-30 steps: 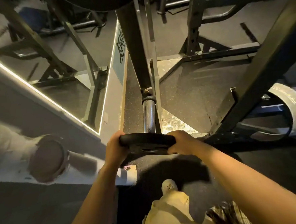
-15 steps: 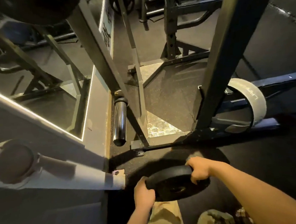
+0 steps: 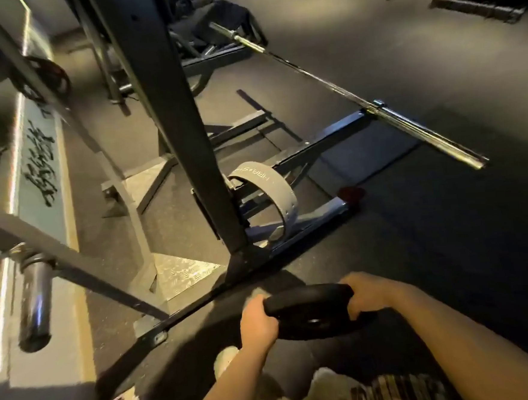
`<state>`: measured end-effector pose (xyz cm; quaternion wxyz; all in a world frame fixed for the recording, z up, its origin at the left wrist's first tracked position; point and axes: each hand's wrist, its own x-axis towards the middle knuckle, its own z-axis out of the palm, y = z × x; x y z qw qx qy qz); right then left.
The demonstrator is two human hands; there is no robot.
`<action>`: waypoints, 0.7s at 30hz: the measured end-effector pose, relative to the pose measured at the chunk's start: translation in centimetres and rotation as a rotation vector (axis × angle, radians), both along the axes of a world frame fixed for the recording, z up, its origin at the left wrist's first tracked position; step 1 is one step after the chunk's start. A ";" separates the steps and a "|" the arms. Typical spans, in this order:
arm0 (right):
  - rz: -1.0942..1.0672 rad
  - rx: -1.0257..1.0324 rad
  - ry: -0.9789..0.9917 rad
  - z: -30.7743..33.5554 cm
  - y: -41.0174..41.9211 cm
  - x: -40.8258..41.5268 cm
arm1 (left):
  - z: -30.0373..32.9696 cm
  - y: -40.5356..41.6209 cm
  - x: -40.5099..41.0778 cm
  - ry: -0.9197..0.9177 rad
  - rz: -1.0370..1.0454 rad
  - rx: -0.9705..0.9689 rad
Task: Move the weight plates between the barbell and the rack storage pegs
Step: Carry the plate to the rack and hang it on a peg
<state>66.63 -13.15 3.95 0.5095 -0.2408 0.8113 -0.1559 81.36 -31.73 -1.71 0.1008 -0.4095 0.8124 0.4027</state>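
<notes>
Black plate (image 3: 311,313) carried in both hands, clear of the bar.

The left hand (image 3: 258,320) and right hand (image 3: 364,292) each curl round opposite edges of the plate, which is held low and nearly flat above the floor (image 3: 447,249), near the rack upright (image 3: 189,136) and well apart from the bare bar end (image 3: 34,306). Best to keep it close to the body and level, turn with the feet, then tip it upright to line its hole with a peg.

Left grip (image 3: 258,320) and right grip (image 3: 364,296) curled
</notes>
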 end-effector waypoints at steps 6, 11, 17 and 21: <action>-0.279 0.007 0.022 1.2 10.7 -4.3 | 1.5 7.4 -9.4 0.011 -0.272 -0.031; -0.451 0.016 -0.024 1.4 16.9 -8.8 | 1.4 13.1 -17.2 0.031 -0.379 -0.032; -0.595 0.060 -0.057 -0.6 23.3 -18.1 | 0.2 18.9 -28.8 0.049 -0.517 -0.029; -0.605 0.111 -0.060 -1.9 27.6 -26.3 | -1.2 23.0 -38.2 0.032 -0.617 0.000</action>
